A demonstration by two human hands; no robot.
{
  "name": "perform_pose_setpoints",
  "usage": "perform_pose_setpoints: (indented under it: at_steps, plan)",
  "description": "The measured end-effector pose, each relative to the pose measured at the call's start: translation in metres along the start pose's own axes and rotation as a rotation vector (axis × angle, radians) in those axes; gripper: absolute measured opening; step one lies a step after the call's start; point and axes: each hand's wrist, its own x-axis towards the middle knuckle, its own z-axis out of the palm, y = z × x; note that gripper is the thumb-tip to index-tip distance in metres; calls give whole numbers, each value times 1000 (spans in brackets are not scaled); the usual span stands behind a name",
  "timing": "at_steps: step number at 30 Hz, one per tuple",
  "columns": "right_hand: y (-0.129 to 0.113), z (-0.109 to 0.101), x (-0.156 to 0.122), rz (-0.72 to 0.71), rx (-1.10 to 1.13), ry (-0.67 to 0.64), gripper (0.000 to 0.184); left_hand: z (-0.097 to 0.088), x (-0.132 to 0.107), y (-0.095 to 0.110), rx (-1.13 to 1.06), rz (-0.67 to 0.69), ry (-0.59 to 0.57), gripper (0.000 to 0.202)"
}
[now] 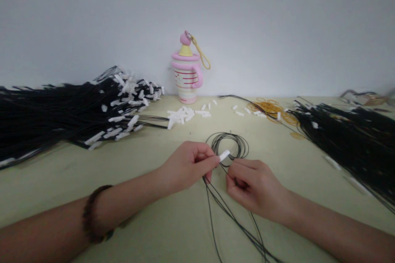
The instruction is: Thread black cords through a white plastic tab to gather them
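Note:
Between the thumb and fingers of my left hand (194,164) is a small white connector (224,155), its free end pointing right. Thin black wires (226,209) run down from under that hand toward the bottom edge. Just to the right, my right hand (257,187) is closed with its fingers curled; a black wire goes into its grip from the connector's side. Beyond both hands, loops of black wire (230,134) lie in a round coil on the table, partly hidden by the fingers.
A big bundle of black wires (61,109) with white connectors lies left. Loose white connectors (182,115) are scattered mid-table before a pink-lidded cup (186,76). Yellow rubber bands (268,107) lie near another black wire bundle (354,139) at right. A wall (262,28) stands behind.

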Motion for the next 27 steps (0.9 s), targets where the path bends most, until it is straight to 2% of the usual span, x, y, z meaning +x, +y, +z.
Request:
perform_pose_setpoints:
  at_steps: [27]
  plan:
    - [0, -2, 1, 22, 10, -43, 12, 0, 0, 3, -8, -3, 51, 22]
